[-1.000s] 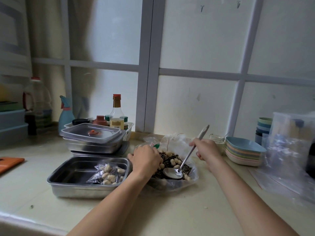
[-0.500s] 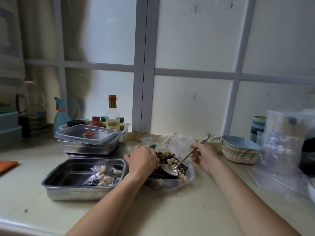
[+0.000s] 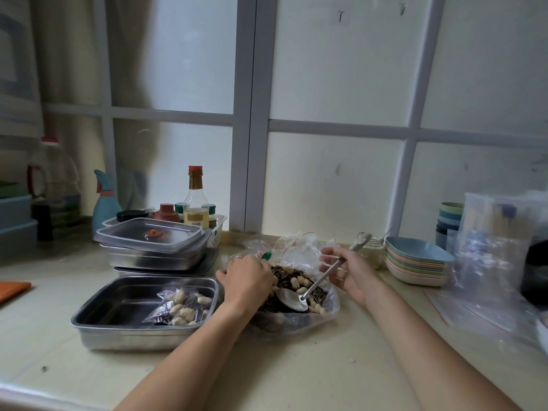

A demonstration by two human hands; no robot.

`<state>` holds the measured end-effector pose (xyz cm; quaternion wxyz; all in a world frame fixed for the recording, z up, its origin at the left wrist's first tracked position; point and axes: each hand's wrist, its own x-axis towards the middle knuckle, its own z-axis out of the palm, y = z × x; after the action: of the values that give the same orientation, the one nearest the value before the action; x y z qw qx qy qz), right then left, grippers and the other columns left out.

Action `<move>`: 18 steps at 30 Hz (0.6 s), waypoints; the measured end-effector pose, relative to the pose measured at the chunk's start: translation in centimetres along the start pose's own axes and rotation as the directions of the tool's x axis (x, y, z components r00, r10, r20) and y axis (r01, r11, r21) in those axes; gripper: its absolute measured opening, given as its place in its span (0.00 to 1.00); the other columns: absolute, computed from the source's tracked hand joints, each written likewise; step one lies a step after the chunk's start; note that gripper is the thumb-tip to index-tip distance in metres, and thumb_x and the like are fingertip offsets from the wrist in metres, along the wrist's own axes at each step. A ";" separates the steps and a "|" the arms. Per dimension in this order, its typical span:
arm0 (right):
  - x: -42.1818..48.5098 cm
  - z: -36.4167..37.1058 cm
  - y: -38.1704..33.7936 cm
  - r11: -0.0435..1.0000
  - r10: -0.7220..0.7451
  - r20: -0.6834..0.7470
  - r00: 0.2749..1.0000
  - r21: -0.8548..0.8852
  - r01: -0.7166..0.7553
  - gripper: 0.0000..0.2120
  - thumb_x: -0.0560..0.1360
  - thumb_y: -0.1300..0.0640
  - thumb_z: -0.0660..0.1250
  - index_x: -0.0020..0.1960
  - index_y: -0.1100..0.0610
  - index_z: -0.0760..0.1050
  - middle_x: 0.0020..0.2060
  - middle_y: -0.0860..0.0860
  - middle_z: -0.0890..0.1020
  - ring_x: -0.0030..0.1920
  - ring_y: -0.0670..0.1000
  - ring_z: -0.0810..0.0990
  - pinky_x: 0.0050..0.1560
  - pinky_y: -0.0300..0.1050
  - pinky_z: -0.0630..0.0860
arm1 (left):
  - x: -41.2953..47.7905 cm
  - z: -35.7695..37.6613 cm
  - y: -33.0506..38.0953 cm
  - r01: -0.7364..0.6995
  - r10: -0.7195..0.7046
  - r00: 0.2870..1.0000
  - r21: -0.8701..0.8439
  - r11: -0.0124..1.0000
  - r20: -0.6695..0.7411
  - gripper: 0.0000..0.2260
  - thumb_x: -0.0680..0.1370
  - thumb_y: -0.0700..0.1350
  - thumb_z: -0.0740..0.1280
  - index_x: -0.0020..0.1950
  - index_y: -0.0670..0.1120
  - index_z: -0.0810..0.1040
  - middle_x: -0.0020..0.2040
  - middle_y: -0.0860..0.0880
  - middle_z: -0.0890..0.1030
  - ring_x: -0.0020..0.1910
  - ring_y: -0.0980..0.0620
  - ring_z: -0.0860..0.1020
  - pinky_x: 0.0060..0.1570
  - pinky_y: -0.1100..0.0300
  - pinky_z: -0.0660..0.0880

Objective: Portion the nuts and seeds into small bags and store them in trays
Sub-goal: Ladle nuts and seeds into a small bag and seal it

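Spoon [image 3: 292, 301] pinched in right hand [image 3: 348, 271] — left hand [image 3: 246, 277] fingers [image 3: 264, 274] curled into nut bag [image 3: 329, 310], grasp unclear.

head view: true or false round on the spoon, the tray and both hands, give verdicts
1. The right hand holds the spoon, whose bowl is in the big bag of nuts and seeds. True.
2. The open tray holds one filled small bag. True.
3. The left hand is inside the open tray. False: it is at the big bag's left edge.
4. The stack of bowls stands left of the open tray. False: it stands to the right of the big bag.
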<state>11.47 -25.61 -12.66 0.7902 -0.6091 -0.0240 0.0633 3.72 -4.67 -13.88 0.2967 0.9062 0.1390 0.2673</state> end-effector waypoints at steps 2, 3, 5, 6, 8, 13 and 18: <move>-0.1 0.0 0.0 0.999 -0.023 0.025 0.999 0.026 0.022 0.10 0.82 0.59 0.64 0.52 0.63 0.82 0.49 0.58 0.85 0.43 0.55 0.86 0.37 0.43 0.81 | 0.0 0.0 0.0 -0.002 0.002 1.000 0.001 1.000 -0.002 0.19 0.83 0.46 0.57 0.31 0.48 0.71 0.44 0.45 0.82 0.55 0.44 0.77 0.67 0.42 0.62; -0.1 0.0 0.0 0.999 -0.033 0.033 0.999 0.032 0.032 0.10 0.82 0.60 0.64 0.51 0.65 0.82 0.48 0.59 0.86 0.44 0.56 0.86 0.40 0.44 0.83 | -0.1 -0.1 0.0 -0.004 0.004 1.000 0.000 1.000 -0.005 0.19 0.83 0.46 0.56 0.31 0.48 0.71 0.44 0.45 0.82 0.54 0.44 0.77 0.67 0.42 0.62; -0.1 0.1 0.2 0.998 -0.055 0.028 0.998 0.013 0.055 0.10 0.83 0.62 0.63 0.49 0.67 0.80 0.45 0.61 0.86 0.43 0.58 0.86 0.46 0.48 0.84 | -0.1 -0.1 0.1 -0.004 0.004 1.000 -0.001 1.000 -0.006 0.20 0.83 0.46 0.56 0.31 0.48 0.71 0.44 0.46 0.81 0.54 0.44 0.77 0.67 0.42 0.62; 0.0 0.2 0.3 0.998 -0.065 0.020 0.998 0.001 0.065 0.10 0.83 0.62 0.62 0.48 0.67 0.79 0.45 0.62 0.87 0.43 0.59 0.86 0.48 0.49 0.83 | -0.1 -0.1 0.1 -0.002 0.002 1.000 0.000 1.000 -0.008 0.20 0.83 0.46 0.56 0.31 0.48 0.71 0.44 0.46 0.81 0.54 0.43 0.77 0.68 0.41 0.62; 0.1 0.4 0.5 0.997 -0.073 0.007 0.997 -0.004 0.073 0.10 0.83 0.63 0.62 0.47 0.66 0.78 0.44 0.64 0.86 0.44 0.61 0.86 0.50 0.51 0.83 | -0.1 0.0 0.1 -0.001 0.001 1.000 -0.001 1.000 -0.010 0.20 0.83 0.46 0.56 0.30 0.48 0.69 0.43 0.46 0.80 0.54 0.43 0.77 0.68 0.41 0.62; 0.5 0.2 0.5 0.992 -0.111 -0.031 0.993 0.051 0.112 0.09 0.82 0.65 0.63 0.50 0.70 0.79 0.47 0.66 0.86 0.48 0.58 0.85 0.56 0.49 0.83 | 0.0 0.1 -0.1 -0.001 0.001 1.000 0.005 1.000 -0.011 0.19 0.83 0.46 0.55 0.32 0.49 0.70 0.45 0.45 0.82 0.55 0.43 0.77 0.68 0.41 0.62; 1.3 0.0 0.5 0.990 -0.125 -0.057 0.991 -0.065 0.121 0.18 0.78 0.55 0.72 0.65 0.63 0.78 0.66 0.52 0.76 0.66 0.51 0.75 0.71 0.56 0.74 | -0.2 -0.1 0.1 -0.007 0.007 1.000 0.006 1.000 -0.008 0.18 0.83 0.46 0.55 0.33 0.49 0.68 0.45 0.45 0.82 0.55 0.43 0.77 0.68 0.41 0.62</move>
<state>12.75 -25.27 -13.23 0.7739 -0.6320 -0.0396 -0.0049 3.50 -4.80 -13.84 0.2925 0.9065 0.1376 0.2716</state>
